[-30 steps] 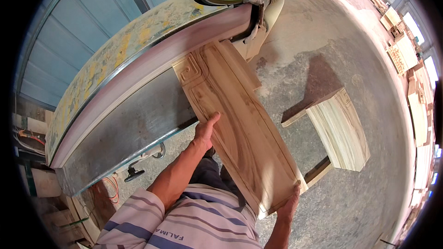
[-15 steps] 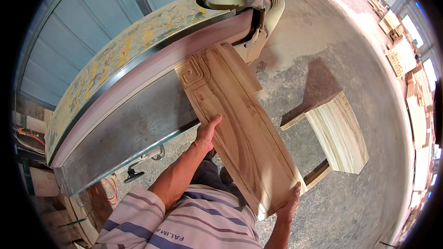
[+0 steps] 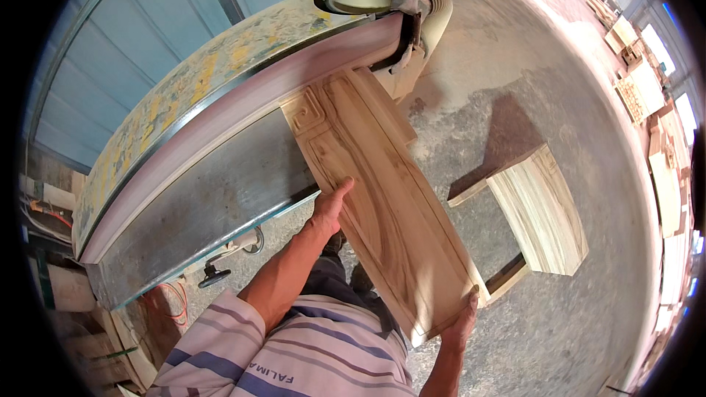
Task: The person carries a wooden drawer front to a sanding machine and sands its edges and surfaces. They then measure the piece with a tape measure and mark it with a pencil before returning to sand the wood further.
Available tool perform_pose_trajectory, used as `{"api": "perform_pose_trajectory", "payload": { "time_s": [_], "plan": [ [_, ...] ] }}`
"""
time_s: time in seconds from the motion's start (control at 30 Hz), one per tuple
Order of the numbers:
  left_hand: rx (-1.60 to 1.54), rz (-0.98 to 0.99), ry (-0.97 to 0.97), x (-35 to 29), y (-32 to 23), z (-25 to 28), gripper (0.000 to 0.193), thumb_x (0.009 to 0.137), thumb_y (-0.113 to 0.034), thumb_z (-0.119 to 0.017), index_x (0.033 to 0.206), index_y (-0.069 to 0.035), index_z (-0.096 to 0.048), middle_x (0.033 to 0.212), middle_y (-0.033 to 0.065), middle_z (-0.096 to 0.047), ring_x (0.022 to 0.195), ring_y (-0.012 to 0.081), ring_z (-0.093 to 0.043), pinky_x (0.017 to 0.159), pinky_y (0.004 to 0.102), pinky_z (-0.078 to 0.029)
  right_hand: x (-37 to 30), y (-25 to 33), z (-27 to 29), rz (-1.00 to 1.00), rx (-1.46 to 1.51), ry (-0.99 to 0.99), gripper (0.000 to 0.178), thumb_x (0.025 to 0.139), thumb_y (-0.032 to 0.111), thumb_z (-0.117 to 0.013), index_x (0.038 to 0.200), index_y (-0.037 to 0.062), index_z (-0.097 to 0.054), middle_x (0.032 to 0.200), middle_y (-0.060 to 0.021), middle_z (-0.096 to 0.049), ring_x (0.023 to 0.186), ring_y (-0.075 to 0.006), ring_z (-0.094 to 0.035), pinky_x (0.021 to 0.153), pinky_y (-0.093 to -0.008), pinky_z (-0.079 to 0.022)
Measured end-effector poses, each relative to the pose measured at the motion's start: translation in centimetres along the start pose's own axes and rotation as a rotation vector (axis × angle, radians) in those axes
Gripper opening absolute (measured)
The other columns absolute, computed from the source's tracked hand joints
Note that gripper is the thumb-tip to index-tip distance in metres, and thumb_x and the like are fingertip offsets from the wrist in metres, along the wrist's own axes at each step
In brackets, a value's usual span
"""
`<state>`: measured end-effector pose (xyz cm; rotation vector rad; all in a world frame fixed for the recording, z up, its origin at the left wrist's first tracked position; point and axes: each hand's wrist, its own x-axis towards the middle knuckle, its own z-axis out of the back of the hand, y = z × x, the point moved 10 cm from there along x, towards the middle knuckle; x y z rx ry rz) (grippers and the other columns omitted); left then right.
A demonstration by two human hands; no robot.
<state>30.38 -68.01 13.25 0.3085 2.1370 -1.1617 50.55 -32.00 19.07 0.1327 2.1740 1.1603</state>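
Note:
A long brown wooden panel [image 3: 390, 206] with a carved scroll in its far left corner lies slantwise across the metal table [image 3: 220, 169] of a belt sander. Its far end meets the pinkish sanding belt [image 3: 235, 114], while the near end juts out past the table toward my body. My left hand [image 3: 332, 207] grips the panel's left edge about midway, thumb on top and fingers hidden underneath. At the near right corner, my right hand [image 3: 461, 320] is closed on the panel, its thumb on the edge. A stepped wooden ledge [image 3: 382, 106] runs along the panel's far right side.
On the floor to the right stands a pale wooden piece [image 3: 540, 209] with striped grain. The sander's paint-spattered cover [image 3: 206, 66] curves along the blue wall. A hand wheel [image 3: 214, 275] sticks out below the table. Stacked timber [image 3: 647, 103] lines the far right.
The panel and both hands have shifted very slightly away from me, toward the belt. Both hands keep their hold.

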Motion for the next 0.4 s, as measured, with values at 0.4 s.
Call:
{"api": "perform_pose_trajectory", "payload": {
  "time_s": [0.4],
  "plan": [
    [0.075,-0.109,-0.053,-2.3,0.4,-0.6,0.074,0.069,-0.034,-0.08,0.127,-0.002,-0.047,0.123,0.0089,-0.053,0.113,0.023,-0.048,0.098,0.0437,-0.038,-1.2,1.2,-1.4,-0.039,0.128,0.197,0.068,0.092,0.049,-0.043,0.14,0.004,-0.026,0.138,-0.0158,-0.036,0.124,-0.0297,-0.041,0.105,-0.0421,-0.033]
  ]
}}
